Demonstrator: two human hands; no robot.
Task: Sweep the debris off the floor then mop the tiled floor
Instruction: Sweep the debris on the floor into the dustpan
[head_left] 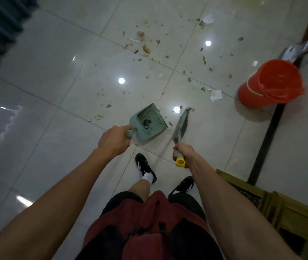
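- The floor (59, 59) is made of big shiny pale tiles, and the ceiling lights shine back off it as bright white spots.
- Bits of dirt (146, 48) lie all over the tiles in front of the person: brown crumbs, dry scraps and a few torn bits of white paper (216, 94).
- The left hand (114, 140) is wrapped tight around the handle of a green dustpan (148, 122).
- The dustpan sits low by the floor, just ahead of the feet, with its open mouth facing away and to the right. A little dark dirt is already inside.
- The right hand (181, 153) grips the brush (181, 123) near its yellow end cap.
- The brush points away from the person, with its dark bristles down on the tiles just to the right of the dustpan.
- Most of the mess lies farther out than both tools, so I think the brush must reach forward and pull the dirt back toward the pan's mouth. The brush hand is the nearer one to the paper scraps.
- A red bucket (270, 83) stands off to the right, with a long dark pole (266, 139) beside it.
- The sweeping looks barely begun, and no mopping is done yet.
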